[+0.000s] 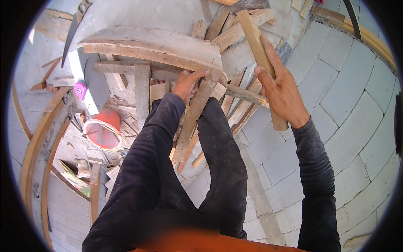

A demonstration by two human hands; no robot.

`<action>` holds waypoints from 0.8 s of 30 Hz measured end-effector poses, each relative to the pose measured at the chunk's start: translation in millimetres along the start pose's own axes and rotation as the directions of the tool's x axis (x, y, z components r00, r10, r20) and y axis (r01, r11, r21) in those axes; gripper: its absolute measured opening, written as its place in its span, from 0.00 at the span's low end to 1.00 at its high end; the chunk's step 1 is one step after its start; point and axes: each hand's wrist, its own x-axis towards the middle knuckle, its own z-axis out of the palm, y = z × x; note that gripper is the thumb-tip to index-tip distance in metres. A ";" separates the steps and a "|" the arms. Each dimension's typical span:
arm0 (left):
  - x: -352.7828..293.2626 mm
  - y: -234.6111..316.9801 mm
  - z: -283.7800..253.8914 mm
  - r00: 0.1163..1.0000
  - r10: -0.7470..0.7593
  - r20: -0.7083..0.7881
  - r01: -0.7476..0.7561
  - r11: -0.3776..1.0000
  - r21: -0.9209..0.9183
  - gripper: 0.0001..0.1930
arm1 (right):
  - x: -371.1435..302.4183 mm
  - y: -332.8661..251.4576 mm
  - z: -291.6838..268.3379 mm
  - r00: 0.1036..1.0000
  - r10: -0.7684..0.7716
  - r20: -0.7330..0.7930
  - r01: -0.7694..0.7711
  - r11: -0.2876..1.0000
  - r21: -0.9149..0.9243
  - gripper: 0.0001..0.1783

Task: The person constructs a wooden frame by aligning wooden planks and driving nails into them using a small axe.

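Observation:
My right hand (pixel 283 90) is raised at the right, closed round the thick wooden handle (pixel 257 44) of a hatchet-like tool. Its dark metal head (pixel 251 5) shows at the upper edge. Between my legs a narrow wooden plank (pixel 194 119) slants up to the end of a curved wooden panel (pixel 153 44). My left hand (pixel 187 84) grips the plank near its upper end, with the thumb lying across toward it. The fingers are partly hidden, so I cannot see whether they also hold something small. Both feet are largely covered by the wood.
A handsaw (pixel 75 29) lies at the upper left, above a pink tape measure (pixel 80 89). An orange bucket (pixel 103 128) stands amid wood scraps left of my legs. Loose timbers (pixel 245 29) pile up beyond the panel. Pale blocks (pixel 331 122) cover the right side.

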 end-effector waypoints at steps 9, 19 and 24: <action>-0.6 -4.0 3.2 0.999 0.020 -0.038 -0.022 0.998 -0.057 0.18 | 2.1 14.0 0.5 0.989 -0.042 0.139 0.077 0.964 -0.254 0.38; 9.5 -5.3 3.4 0.998 -0.050 -0.046 0.049 0.999 -0.022 0.20 | -2.7 37.5 7.3 0.950 -0.039 0.308 0.135 0.945 -0.299 0.37; 1.7 -3.0 2.2 0.999 -0.006 -0.048 0.003 0.999 -0.052 0.16 | -3.7 7.3 19.9 0.999 -0.035 -0.022 0.034 0.999 -0.031 0.39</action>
